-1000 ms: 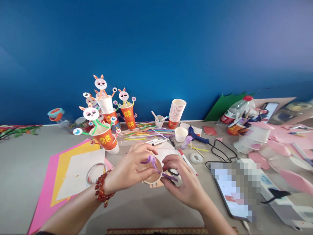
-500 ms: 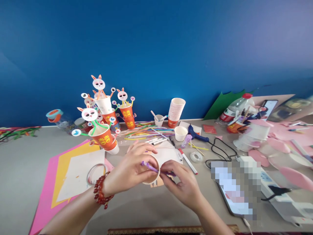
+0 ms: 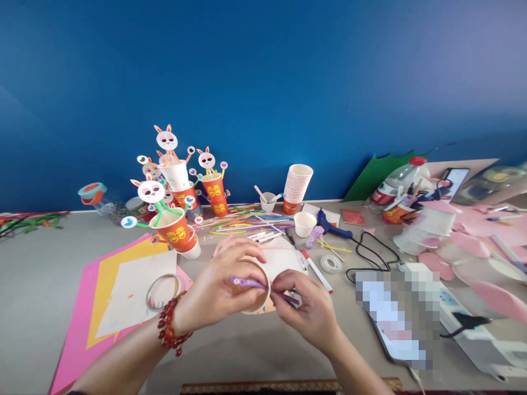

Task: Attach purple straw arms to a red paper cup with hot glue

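Note:
My left hand (image 3: 220,282) is wrapped round a paper cup (image 3: 258,270), whose open mouth faces me. A purple pipe cleaner (image 3: 247,282) lies across the inside of the cup and passes its rim or wall on the right; which of the two, I cannot tell. Beyond the cup, my right hand (image 3: 307,302) pinches the purple length between thumb and fingers. White paper (image 3: 284,255) lies behind the hands, with several markers on and beside it.
Bunny-faced paper cups (image 3: 171,230) stand at the back left, near coloured pipe cleaners (image 3: 247,219). A cup stack (image 3: 297,189), a blue glue gun (image 3: 333,226) and a tape roll (image 3: 330,263) are behind. A phone (image 3: 395,323) and power strip (image 3: 465,323) lie right.
The purple pipe cleaner's inner end has shifted left and slightly down inside the cup, lying flatter. My right hand keeps its pinch, and the cup has tilted a little.

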A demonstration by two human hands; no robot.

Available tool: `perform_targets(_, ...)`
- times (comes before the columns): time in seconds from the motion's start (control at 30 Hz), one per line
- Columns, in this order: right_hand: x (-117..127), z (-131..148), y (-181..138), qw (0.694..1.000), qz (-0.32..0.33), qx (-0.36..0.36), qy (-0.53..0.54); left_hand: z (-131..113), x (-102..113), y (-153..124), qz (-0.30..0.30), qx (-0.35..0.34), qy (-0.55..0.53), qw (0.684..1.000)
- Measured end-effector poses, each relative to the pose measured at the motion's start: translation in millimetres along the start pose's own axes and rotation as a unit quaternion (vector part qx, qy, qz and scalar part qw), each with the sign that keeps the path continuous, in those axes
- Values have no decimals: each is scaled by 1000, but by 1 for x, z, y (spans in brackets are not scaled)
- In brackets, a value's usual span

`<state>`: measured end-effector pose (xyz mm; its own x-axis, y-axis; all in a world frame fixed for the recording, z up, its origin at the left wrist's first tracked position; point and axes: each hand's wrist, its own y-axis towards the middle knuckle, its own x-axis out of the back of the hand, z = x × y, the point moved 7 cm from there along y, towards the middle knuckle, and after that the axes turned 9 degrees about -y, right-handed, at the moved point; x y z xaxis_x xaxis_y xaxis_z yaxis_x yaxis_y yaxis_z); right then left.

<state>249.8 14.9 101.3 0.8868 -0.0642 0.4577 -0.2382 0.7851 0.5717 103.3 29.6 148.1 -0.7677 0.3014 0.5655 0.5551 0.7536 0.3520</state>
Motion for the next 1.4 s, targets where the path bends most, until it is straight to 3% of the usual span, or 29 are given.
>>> perform_targets(0.37, 6, 12, 5, 999, -26, 37, 14, -3, 4, -3, -26, -14, -38, 999)
perform_targets(0.57, 4, 7, 3, 999, -9, 42, 24, 4, 4, 0, -14, 38, -65, 997)
perform_targets(0.97, 17, 22, 4, 965, 40, 256, -26, 13, -1, 4, 35, 42, -152, 987)
perform_targets(1.4, 20, 33, 20, 921, 129, 327, -166, 10, -6, 9, 89, 67, -87, 990)
